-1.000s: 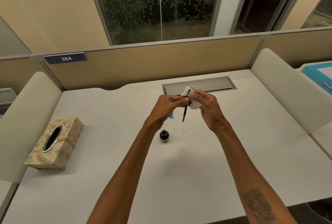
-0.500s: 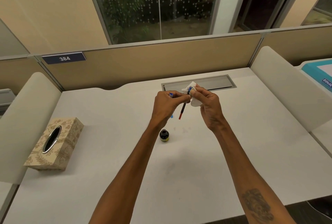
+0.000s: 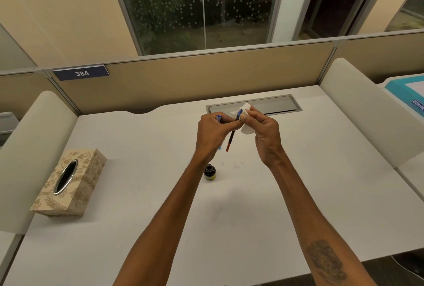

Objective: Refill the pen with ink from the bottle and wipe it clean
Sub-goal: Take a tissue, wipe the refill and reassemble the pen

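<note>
Above the white desk [image 3: 160,194], my left hand [image 3: 212,135] pinches a thin pen part [image 3: 230,141], dark with a red lower end, hanging tilted downward. A second blue piece [image 3: 218,117] pokes out of the same fist. My right hand [image 3: 263,135] presses a crumpled white tissue [image 3: 246,128] around the blue upper tip of the pen part. The small dark ink bottle [image 3: 209,172] stands upright on the desk below my left wrist; I cannot tell whether it is capped.
A patterned tissue box [image 3: 68,184] sits at the desk's left side. A grey cable hatch [image 3: 270,105] lies behind my hands. Padded dividers [image 3: 358,111] flank both sides, and a teal box [image 3: 406,93] sits beyond the right one.
Both hands have risen slightly and drifted away from me. The pen part has tilted a little as the tissue rubs its tip. The bottle has stayed put.
</note>
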The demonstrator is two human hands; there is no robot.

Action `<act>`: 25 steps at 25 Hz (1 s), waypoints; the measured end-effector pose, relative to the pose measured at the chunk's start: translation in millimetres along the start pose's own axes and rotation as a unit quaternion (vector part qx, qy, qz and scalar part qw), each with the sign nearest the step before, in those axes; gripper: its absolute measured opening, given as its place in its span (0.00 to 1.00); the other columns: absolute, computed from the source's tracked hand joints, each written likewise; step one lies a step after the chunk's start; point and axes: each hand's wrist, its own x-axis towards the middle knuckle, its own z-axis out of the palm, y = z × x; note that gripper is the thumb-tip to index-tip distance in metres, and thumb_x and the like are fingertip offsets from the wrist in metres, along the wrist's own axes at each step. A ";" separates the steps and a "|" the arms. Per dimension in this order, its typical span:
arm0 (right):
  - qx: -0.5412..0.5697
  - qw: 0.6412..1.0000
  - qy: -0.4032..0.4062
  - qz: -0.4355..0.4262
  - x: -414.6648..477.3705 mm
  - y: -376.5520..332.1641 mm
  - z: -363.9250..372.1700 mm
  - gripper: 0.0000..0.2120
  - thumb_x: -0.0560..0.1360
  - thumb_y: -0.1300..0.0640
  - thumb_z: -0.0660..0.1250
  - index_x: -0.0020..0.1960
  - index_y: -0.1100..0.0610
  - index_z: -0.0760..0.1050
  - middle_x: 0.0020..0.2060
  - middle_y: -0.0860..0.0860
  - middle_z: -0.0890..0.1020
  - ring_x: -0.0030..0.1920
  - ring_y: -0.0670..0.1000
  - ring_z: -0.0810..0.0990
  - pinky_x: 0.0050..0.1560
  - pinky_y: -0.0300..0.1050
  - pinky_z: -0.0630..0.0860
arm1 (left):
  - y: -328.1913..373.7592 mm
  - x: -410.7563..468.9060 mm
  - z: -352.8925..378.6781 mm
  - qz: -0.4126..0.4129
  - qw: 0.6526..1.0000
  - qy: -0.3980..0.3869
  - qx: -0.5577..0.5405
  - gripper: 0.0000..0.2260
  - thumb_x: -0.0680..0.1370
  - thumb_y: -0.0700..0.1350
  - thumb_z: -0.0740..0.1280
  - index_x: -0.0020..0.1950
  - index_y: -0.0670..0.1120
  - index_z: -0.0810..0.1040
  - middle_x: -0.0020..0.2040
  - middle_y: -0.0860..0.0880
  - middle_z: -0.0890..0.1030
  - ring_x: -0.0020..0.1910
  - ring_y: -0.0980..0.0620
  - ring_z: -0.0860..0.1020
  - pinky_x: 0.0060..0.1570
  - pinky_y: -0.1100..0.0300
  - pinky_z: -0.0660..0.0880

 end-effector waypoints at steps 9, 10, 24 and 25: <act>-0.027 0.999 0.019 -0.004 -0.4 0.1 5.2 0.06 0.75 0.60 0.72 0.51 0.55 0.85 0.56 0.57 0.84 0.64 0.46 0.77 0.52 0.38 0.76 | -3.4 0.2 2.7 -0.013 1.000 0.012 0.014 0.07 0.71 0.49 0.77 0.39 0.53 0.80 0.33 0.60 0.80 0.32 0.69 0.79 0.27 0.75 0.73; -0.023 1.000 0.017 -0.003 -0.1 0.2 5.3 0.06 0.75 0.60 0.71 0.51 0.54 0.85 0.54 0.56 0.85 0.65 0.50 0.77 0.54 0.38 0.76 | -4.3 0.0 2.9 -0.011 1.000 0.013 0.010 0.07 0.71 0.50 0.77 0.39 0.53 0.81 0.33 0.59 0.81 0.32 0.69 0.79 0.28 0.74 0.73; -0.065 0.995 0.074 0.009 2.2 -3.3 -4.4 0.10 0.77 0.61 0.70 0.56 0.52 0.81 0.51 0.48 0.85 0.53 0.50 0.83 0.47 0.42 0.83 | -10.3 -0.2 0.1 -0.041 0.994 0.062 -0.081 0.08 0.69 0.50 0.79 0.43 0.50 0.83 0.38 0.54 0.85 0.37 0.62 0.82 0.36 0.74 0.75; -0.070 0.995 0.074 0.009 1.2 -3.4 -4.6 0.09 0.77 0.63 0.69 0.54 0.53 0.82 0.49 0.47 0.85 0.52 0.50 0.83 0.46 0.38 0.82 | -9.9 -0.4 0.3 -0.041 0.994 0.062 -0.081 0.08 0.69 0.51 0.79 0.42 0.50 0.83 0.38 0.54 0.85 0.36 0.63 0.82 0.36 0.74 0.75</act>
